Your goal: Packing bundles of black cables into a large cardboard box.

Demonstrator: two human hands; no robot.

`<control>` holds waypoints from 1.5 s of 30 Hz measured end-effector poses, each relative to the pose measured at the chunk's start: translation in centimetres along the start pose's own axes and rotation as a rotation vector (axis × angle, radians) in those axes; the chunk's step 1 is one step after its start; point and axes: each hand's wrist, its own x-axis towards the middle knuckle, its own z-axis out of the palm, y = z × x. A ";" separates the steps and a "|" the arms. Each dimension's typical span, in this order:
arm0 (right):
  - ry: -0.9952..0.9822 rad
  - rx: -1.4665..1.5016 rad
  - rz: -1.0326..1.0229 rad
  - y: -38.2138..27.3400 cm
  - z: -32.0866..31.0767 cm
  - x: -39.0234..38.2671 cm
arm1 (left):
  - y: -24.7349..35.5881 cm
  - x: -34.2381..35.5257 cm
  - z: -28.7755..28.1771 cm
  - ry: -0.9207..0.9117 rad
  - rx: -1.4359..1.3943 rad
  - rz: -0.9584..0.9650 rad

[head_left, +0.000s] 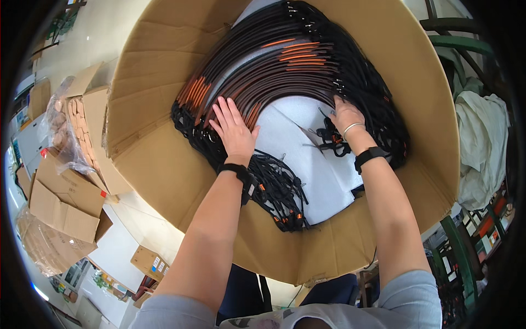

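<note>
Two hands pressing on a bundle of black cords inside a large cardboard box.

The left hand lies flat, grip released, fingers spread on the black cords with orange bands arching beyond both grips. The right hand curls its fingertips onto the cords' inner edge; whether that grip clasps any, I cannot tell. White foam sheet lies between them, cardboard box all round.

We've got a big cardboard box as carrier. Directly on its floor: white foam sheet, showing btwn our two sets of fingers, w/ a curved bundle of black cords arching over it, under and beyond the fingertips.
</note>
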 end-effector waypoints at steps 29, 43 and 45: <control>-0.325 -0.006 -0.094 -4.6 0.9 -10.9 | 3.2 -5.8 0.7 -0.103 -0.298 0.355; -0.111 0.275 0.707 8.5 -1.0 -10.9 | 3.4 -9.4 0.9 -0.846 0.489 0.830; 0.062 0.035 0.646 5.3 -2.4 -11.2 | 3.8 -9.6 1.0 -0.960 0.562 0.825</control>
